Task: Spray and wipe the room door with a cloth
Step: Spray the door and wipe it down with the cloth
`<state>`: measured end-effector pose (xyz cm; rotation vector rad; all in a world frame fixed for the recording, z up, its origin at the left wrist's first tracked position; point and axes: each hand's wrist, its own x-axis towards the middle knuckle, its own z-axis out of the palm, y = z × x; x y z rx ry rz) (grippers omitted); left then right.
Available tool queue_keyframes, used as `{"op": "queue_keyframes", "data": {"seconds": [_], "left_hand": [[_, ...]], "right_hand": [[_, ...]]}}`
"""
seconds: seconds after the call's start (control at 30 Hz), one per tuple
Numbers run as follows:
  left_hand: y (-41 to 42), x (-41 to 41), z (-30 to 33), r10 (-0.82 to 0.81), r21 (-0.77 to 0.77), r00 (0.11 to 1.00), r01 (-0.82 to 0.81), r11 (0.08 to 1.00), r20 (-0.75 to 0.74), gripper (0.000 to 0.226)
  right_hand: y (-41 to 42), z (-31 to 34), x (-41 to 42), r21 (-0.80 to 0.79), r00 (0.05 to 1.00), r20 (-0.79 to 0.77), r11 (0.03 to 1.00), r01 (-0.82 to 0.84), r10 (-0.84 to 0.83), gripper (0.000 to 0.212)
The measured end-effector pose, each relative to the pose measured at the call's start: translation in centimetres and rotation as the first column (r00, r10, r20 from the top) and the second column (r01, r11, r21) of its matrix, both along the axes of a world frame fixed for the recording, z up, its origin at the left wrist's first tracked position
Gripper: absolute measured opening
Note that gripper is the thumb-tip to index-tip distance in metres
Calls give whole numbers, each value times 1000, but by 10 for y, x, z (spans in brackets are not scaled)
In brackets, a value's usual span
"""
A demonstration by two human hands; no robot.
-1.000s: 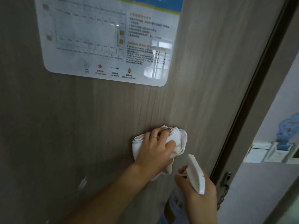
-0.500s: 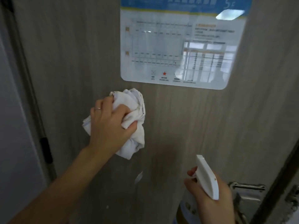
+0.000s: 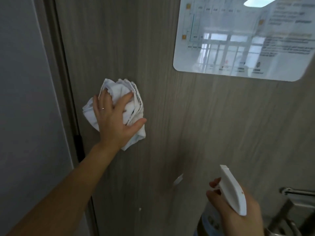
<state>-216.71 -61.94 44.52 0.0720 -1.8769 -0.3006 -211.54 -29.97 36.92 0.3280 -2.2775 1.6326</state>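
Nearest us, bottom right, our right hand point(image 3: 238, 213) is wrapped round the spray bottle point(image 3: 234, 191), fingers closed on its neck, white head tilted up toward the door point(image 3: 170, 116). Just right of it, the metal door handle point(image 3: 296, 191). Further out, our left hand point(image 3: 114, 120) has fingers spread & pressed on the bunched white cloth point(image 3: 122, 106), flat vs. the wood-grain door, near the hinge-side frame point(image 3: 64, 82). Up top right, a glossy sign point(image 3: 242, 36) on the door.

Cloth point(image 3: 122, 106) on door point(image 3: 170, 125) left; sign point(image 3: 238, 40) upper right; spray bottle point(image 3: 233, 189) lower right.
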Motion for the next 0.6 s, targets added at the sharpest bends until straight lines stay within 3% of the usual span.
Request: {"op": "queue_keyframes", "data": {"seconds": [0.2,0.33,0.6], "left_hand": [[-7,-3,-1,15,-41,999,-13,999,42,50],[-9,-4,-1,50,-70,998,-47,996,33,42],[-5,-3,-29,58,-126,997,-51,991,53,48]], "right_hand": [[-17,-19,4,33,1000,20,999,6,-7,31],[-31,-32,5,147,1000,5,989,13,-14,29],[-33,-68,-6,40,998,-62,999,-21,23,27]]}}
